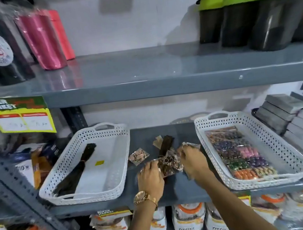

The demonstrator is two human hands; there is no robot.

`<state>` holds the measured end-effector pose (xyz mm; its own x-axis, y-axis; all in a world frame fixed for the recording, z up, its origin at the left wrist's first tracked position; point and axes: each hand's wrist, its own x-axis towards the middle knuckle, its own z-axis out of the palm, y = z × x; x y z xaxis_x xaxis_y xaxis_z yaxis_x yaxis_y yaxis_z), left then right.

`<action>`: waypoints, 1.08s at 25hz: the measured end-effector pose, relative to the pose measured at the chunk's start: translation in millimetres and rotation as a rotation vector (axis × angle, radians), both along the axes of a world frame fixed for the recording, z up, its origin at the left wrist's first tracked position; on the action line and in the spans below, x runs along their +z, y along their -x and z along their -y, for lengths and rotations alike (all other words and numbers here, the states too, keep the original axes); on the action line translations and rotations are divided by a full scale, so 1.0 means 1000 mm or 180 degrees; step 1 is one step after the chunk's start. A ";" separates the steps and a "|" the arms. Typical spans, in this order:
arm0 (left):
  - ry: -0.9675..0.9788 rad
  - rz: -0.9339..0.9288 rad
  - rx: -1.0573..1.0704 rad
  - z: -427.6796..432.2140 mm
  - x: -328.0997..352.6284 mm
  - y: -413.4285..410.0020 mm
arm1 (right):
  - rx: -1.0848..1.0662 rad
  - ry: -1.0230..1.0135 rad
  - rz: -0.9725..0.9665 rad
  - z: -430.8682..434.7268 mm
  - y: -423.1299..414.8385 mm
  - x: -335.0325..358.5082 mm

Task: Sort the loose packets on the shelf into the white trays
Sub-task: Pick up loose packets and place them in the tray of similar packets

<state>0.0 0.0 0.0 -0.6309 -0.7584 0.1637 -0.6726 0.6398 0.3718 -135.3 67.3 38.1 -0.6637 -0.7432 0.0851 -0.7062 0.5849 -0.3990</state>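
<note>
Sort was partly done. Left tray [112, 144] held one long dark packet [77, 169]; right tray [284, 148] held a flat sheet of coloured packets [241, 153]. Both hands were grasping one clear packet [169, 165] on the shelf [184, 189] between the trays: left hand [150, 178] at its near end, right hand [192, 159] at its right edge. Left loose: a small packet [138, 154] and a dark pile [164, 142] behind.
</note>
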 end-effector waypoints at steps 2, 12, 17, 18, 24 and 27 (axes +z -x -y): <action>-0.0240 -0.0127 0.0069 0.019 -0.002 0.006 | -0.0176 -0.0170 0.0021 0.019 0.013 0.001; -0.0190 -0.0214 -0.0099 0.046 0.000 0.027 | -0.0235 -0.0397 0.0648 0.036 0.016 -0.018; -0.0895 -0.1664 -0.0141 0.050 0.017 0.041 | -0.0487 -0.0242 0.0800 0.030 0.048 0.019; -0.0994 -0.1792 -0.0151 0.051 0.021 0.051 | -0.0586 -0.0161 0.0539 0.027 0.056 0.029; -0.1971 -0.1136 -0.0390 0.036 0.026 0.126 | -0.0639 -0.0585 -0.0450 0.029 0.082 0.035; -0.1205 -0.0695 -0.0560 0.030 0.020 0.125 | -0.0380 -0.1223 -0.0872 0.033 0.085 0.021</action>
<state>-125.4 -29.6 19.5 -0.7368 -0.6750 0.0393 -0.4462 0.5292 0.7217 -219.9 34.6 58.6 -0.7376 -0.6752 0.0031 -0.6741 0.7367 0.0529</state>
